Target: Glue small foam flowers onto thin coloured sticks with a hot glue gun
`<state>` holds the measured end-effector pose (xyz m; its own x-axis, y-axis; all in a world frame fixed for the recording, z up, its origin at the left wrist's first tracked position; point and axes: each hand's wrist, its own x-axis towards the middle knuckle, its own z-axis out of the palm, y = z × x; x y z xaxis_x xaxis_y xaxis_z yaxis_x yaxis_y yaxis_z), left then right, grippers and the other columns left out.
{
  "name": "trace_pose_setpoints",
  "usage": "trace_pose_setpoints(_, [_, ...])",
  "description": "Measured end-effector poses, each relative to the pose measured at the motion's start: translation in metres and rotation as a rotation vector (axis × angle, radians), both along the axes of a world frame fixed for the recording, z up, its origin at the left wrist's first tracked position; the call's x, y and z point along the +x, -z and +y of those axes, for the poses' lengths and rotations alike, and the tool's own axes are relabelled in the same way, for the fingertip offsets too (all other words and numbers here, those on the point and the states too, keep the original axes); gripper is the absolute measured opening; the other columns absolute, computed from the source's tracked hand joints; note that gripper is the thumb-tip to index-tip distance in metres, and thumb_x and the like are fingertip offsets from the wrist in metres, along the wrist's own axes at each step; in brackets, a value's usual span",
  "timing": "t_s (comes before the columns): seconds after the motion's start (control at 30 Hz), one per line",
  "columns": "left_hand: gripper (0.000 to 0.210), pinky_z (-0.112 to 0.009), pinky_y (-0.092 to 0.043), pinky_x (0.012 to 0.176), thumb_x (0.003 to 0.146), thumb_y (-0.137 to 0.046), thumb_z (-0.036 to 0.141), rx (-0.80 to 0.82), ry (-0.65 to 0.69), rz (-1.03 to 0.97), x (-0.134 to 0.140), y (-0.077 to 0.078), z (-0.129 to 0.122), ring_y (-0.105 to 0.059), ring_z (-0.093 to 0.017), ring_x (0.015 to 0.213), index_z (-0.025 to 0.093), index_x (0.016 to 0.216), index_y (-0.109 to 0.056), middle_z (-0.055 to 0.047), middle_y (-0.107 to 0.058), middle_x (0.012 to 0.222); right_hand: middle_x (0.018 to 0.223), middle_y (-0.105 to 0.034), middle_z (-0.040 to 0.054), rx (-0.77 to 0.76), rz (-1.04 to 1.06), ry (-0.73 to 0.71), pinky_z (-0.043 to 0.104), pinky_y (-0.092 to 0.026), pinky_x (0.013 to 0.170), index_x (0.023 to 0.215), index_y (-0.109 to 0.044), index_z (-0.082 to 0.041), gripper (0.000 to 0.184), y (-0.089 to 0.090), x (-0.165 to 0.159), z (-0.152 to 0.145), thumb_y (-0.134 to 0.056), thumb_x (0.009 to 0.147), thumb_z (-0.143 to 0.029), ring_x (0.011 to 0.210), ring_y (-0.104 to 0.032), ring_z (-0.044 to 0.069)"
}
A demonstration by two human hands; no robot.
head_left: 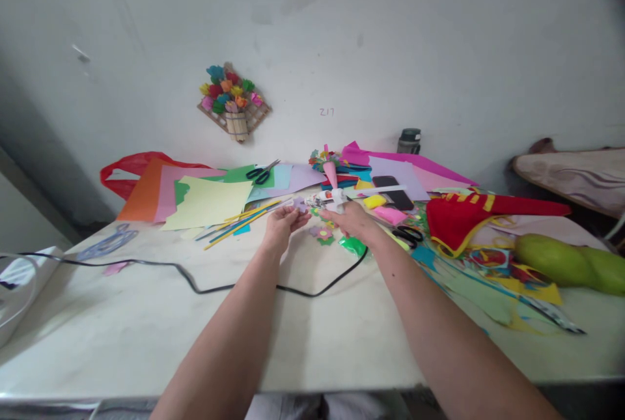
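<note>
- Pale wall (312, 36) behind, whitish tabletop (146, 342) below, with my work near its middle.
- Between my two hands sits a small lilac paper piece (300, 204); its outline is too small and blurred for me to make out.
- My left hand (282, 230) pinches it, thumb against fingertips.
- My right hand (352, 219) is closed around a glue gun (336, 196), white with a spot of orange; its tip points toward the lilac piece, and I cannot tell whether they touch. My fingers hide much of its body.
- Just below, green and pink paper flowers (322, 233) lie flat, near a bright green packet (352, 246) partly covered by my right arm.
- Behind the gun, a pink cone (331, 174) overlaps a colourful clutter I can't sort out.
- Farther left, scissors (261, 174) rest on coloured sheets (215, 202); to the right lies a dark phone (403, 200).
- One black cord (195, 288) crosses the tabletop, passing out of sight behind my left forearm; the lower edge cuts off both arms.
</note>
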<state>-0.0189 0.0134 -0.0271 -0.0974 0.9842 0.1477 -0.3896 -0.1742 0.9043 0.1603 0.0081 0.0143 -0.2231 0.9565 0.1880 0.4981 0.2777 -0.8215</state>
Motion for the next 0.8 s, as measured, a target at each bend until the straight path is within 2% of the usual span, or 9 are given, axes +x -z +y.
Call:
trace_pose_setpoints(0.27, [0.013, -0.031, -0.051, 0.072, 0.069, -0.063, 0.017, 0.012, 0.006, 0.013, -0.0012, 0.0017, 0.0009, -0.066, -0.018, 0.068, 0.011, 0.072, -0.053, -0.008, -0.066, 0.068, 0.056, -0.054, 0.0000, 0.007, 0.014, -0.034, 0.019, -0.035, 0.037, 0.086, -0.062, -0.015, 0.039, 0.0011, 0.0007, 0.0009, -0.059, 0.067, -0.049, 0.040, -0.043, 0.008])
trace_pose_setpoints(0.47, [0.015, -0.032, -0.051, 0.074, 0.068, -0.064, 0.017, 0.004, 0.005, 0.012, -0.0004, 0.0002, -0.0007, -0.066, -0.018, 0.069, 0.011, 0.071, -0.051, -0.008, -0.066, 0.069, 0.056, -0.054, -0.0010, -0.004, 0.017, 0.004, 0.017, -0.034, 0.037, 0.087, -0.061, -0.015, 0.038, -0.0008, 0.0006, -0.0002, -0.061, 0.066, -0.047, 0.038, -0.041, 0.006])
trace_pose_setpoints(0.8, [0.017, -0.035, -0.050, 0.076, 0.067, -0.066, 0.019, 0.014, 0.008, 0.014, 0.0001, -0.0009, -0.0016, -0.065, -0.018, 0.069, 0.011, 0.071, -0.052, -0.008, -0.066, 0.069, 0.055, -0.053, -0.0004, -0.034, 0.006, -0.018, 0.018, -0.034, 0.035, 0.087, -0.060, -0.014, 0.039, 0.0001, 0.0005, 0.0004, -0.059, 0.068, -0.048, 0.039, -0.042, 0.007])
